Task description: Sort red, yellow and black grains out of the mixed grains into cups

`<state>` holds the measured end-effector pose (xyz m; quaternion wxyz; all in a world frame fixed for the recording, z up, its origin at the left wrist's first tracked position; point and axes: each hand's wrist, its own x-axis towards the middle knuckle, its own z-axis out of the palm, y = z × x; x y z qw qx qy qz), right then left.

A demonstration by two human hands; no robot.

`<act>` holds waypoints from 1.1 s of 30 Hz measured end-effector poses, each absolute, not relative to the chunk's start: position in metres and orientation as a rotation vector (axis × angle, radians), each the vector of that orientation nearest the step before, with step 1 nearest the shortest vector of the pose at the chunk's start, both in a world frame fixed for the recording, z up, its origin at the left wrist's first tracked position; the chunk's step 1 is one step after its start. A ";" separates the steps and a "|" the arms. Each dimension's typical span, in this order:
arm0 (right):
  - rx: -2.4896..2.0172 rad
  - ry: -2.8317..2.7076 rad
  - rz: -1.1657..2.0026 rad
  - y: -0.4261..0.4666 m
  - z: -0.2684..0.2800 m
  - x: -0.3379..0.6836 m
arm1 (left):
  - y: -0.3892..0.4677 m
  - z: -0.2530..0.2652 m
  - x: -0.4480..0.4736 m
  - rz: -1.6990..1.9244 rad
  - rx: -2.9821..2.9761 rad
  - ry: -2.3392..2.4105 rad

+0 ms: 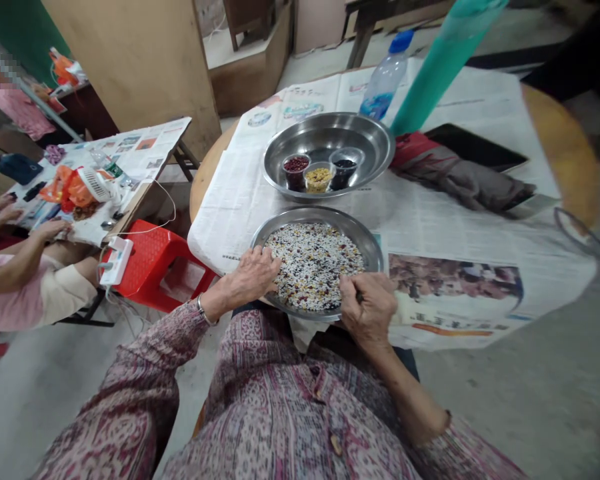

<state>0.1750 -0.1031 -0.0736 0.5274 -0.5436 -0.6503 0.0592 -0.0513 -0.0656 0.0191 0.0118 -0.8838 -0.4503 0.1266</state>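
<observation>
A shallow round metal plate (pixel 371 243) at the table's near edge holds a mix of white grains (pixel 313 263) with red, yellow and black beans among them. Over the plate's left rim lies my left hand (pixel 253 272), its fingers bent loosely and apart at the edge of the grains. My right hand (pixel 370 303) is closed at the plate's right rim, with a small dark thing showing in the fist; its kind is unclear. Behind stands a deeper metal basin (pixel 325 127) with three clear cups: red beans (pixel 296 167), yellow grains (pixel 319 177) and black beans (pixel 344 165).
Newspaper (pixel 460 227) covers the round table. A water bottle (pixel 387 77), a green tumbler (pixel 440 67), a folded umbrella (pixel 460 173) and a dark flat device (pixel 475 145) lie or stand behind. A red stool (pixel 153 263) with a power strip (pixel 117 260) and seated people are at left.
</observation>
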 end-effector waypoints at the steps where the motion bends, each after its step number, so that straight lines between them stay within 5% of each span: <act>1: -1.305 -1.552 0.142 -0.103 -0.073 0.175 | -0.067 0.018 -0.051 0.395 -2.774 -1.406; 8: -1.308 -1.558 0.125 -0.103 -0.074 0.174 | -0.072 0.009 -0.036 0.104 -3.194 -1.609; 16: -1.317 -1.551 0.129 -0.103 -0.073 0.174 | -0.051 -0.017 0.011 -1.262 -3.315 -2.383; 18: -1.331 -1.542 0.142 -0.103 -0.072 0.173 | -0.050 -0.015 0.008 -1.372 -3.243 -2.330; 28: -1.364 -1.534 0.175 -0.102 -0.074 0.173 | -0.074 0.016 -0.030 -0.010 -3.573 -1.138; 33: -1.355 -1.537 0.160 -0.103 -0.073 0.173 | -0.074 0.003 -0.011 0.060 -3.515 -1.056</act>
